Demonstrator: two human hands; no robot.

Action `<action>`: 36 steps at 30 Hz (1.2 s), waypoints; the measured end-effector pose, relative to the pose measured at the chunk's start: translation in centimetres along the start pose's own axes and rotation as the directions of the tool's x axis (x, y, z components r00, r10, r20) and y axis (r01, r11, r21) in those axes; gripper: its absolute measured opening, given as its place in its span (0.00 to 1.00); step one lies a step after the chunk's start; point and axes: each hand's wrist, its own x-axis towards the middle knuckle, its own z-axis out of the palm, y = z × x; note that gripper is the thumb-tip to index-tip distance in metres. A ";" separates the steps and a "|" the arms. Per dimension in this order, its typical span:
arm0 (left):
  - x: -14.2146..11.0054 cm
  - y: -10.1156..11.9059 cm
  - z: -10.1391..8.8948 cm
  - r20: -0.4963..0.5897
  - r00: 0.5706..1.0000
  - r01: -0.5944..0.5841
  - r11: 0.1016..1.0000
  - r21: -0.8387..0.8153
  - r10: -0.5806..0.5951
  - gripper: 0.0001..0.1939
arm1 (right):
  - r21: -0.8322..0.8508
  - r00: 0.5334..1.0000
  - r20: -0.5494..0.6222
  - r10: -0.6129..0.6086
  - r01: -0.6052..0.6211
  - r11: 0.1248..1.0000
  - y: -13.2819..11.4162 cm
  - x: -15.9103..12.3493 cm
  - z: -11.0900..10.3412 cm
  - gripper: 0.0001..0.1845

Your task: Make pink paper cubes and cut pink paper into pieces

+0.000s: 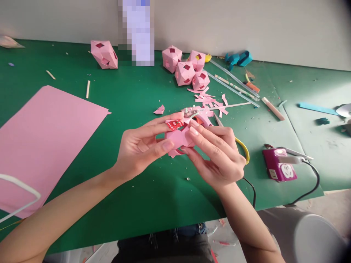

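Note:
Between both hands, above the green table, is a folded pink paper shape (178,138) with a red printed piece (174,125) at its upper left. My left hand (142,142) pinches it from the left, thumb in front and fingers behind. From the right, my right hand (216,153) closes its fingertips on the paper's edge. Just beyond the hands lies a pink glue gun (199,111), partly hidden by them. Pink paper strips (204,96) are scattered behind it. A small pink scrap (159,109) rests to the left of the glue gun.
Several pink paper polyhedra with cut-out openings (185,73) stand at the back, and another polyhedron (104,54) sits farther left. Large pink sheets (52,135) cover the left side. Clear glue sticks (233,87) lie behind the strips. A purple power adapter (279,164) with a cable is at right.

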 end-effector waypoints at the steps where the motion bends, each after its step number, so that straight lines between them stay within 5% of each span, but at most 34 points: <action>1: 0.0 0.1 0.0 0.001 1.000 0.003 1.000 -0.001 -0.003 0.17 | 0.002 1.000 -0.001 -0.009 0.009 1.000 0.0 0.0 0.0 0.34; 13: -0.1 0.7 0.0 0.016 1.000 -0.013 0.999 0.043 0.012 0.18 | -0.072 0.999 0.010 -0.044 0.045 0.996 0.2 -0.1 0.0 0.35; 17: 0.1 -0.3 -0.2 -0.011 0.988 -0.153 0.977 0.147 0.156 0.26 | 0.027 0.990 0.079 0.118 -0.120 0.992 0.2 -0.5 0.1 0.38; 22: 0.6 -1.8 -0.8 0.048 0.921 -0.385 0.886 0.258 0.386 0.54 | 0.295 0.854 0.197 0.481 -0.519 0.802 -0.2 -0.9 0.2 0.31; 26: 0.7 -2.1 -0.8 0.140 0.902 -0.431 0.858 0.280 0.408 0.56 | 0.432 0.764 0.303 0.569 -0.642 0.633 -0.2 -0.9 0.5 0.24; 32: 0.2 -2.3 -0.6 0.186 0.935 -0.342 0.907 0.247 0.302 0.56 | 0.501 0.808 0.255 0.532 -0.581 0.642 0.1 -1.0 0.9 0.20; 36: 0.2 -1.9 -0.5 0.109 0.959 -0.280 0.940 0.197 0.262 0.54 | 0.464 0.815 0.174 0.552 -0.563 0.684 -0.1 -0.9 1.0 0.15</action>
